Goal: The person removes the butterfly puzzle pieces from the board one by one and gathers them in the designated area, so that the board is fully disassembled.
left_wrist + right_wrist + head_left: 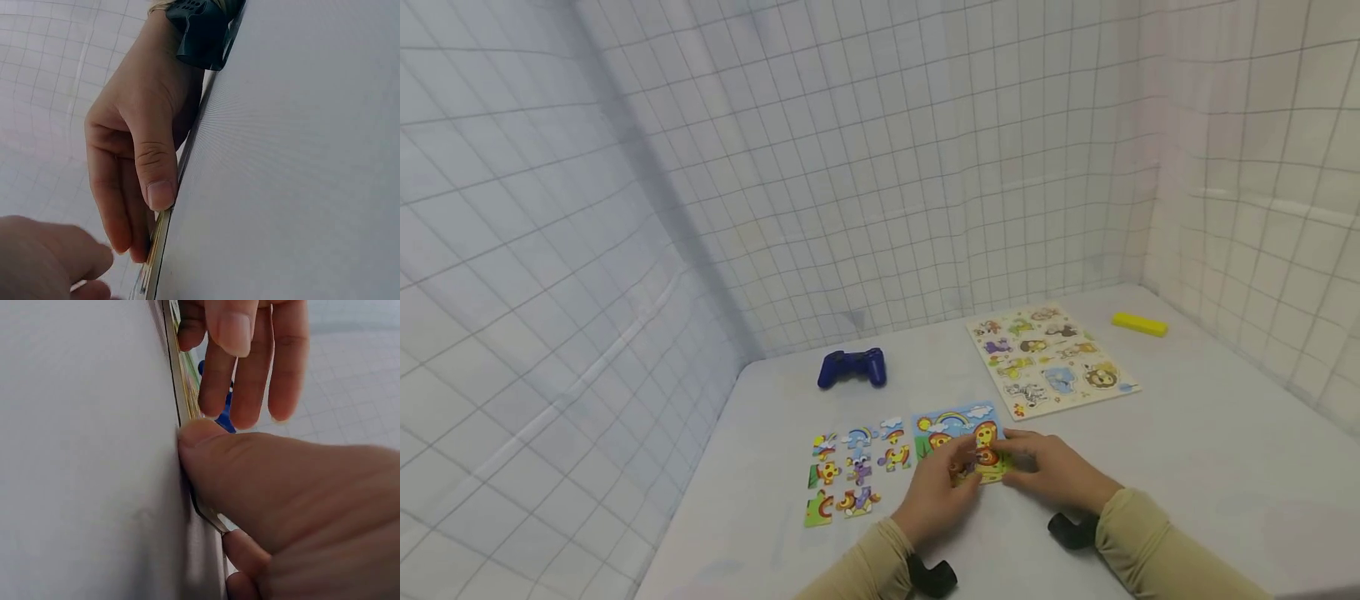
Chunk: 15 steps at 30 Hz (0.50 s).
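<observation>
A square picture puzzle board (955, 417), printed with a sun, rainbow and butterfly wings, lies on the white table. My left hand (937, 490) reaches over its lower left part, thumb by the near edge and fingers fairly straight above the picture, as the left wrist view shows. At the lower right corner, my right hand (1060, 472) grips the board, its thumb (203, 440) against the near edge and its fingers along the right side. Several loose jigsaw pieces (859, 472) with matching artwork lie in spaced rows left of the board. The hands cover the board's lower middle.
Behind the loose pieces sits a blue game controller (852, 368). A larger animal puzzle board (1052, 358) lies at the back right, with a yellow block (1139, 324) beyond it. Grid-patterned cloth walls (887, 183) enclose the table's back and sides.
</observation>
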Tool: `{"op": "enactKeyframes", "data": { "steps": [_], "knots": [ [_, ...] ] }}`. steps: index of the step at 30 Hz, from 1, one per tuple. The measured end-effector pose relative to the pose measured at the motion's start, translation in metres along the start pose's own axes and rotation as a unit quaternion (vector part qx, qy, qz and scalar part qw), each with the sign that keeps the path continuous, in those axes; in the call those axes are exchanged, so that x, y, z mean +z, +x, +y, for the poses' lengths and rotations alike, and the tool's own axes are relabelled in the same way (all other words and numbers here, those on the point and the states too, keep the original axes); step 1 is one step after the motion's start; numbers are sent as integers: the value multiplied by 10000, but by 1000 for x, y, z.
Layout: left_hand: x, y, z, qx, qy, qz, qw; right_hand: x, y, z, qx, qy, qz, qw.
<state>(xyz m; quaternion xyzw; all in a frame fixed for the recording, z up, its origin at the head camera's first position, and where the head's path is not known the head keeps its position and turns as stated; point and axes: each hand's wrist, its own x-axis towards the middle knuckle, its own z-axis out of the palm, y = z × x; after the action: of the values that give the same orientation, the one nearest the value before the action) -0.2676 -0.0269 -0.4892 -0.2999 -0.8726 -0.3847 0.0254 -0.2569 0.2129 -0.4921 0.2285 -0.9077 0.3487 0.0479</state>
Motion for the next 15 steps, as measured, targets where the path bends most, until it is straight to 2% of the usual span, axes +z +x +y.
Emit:
{"op": "enactKeyframes", "data": {
  "steps": [3, 7, 10, 15],
  "knots": [
    [-2, 2, 0, -175, 414, 155, 9989, 1, 1, -1, 87, -6, -19, 10000],
    [-4, 8, 1, -283, 882, -135, 9956, 0, 2, -3, 192, 26, -82, 9998],
    [-4, 12, 1, -389, 980, -213, 9942, 0, 2, -5, 234, 88, -134, 9996],
    [-4, 15, -1, -594, 869, -181, 9943, -1, 1, -4, 161, 103, -71, 9998]
  ]
}}
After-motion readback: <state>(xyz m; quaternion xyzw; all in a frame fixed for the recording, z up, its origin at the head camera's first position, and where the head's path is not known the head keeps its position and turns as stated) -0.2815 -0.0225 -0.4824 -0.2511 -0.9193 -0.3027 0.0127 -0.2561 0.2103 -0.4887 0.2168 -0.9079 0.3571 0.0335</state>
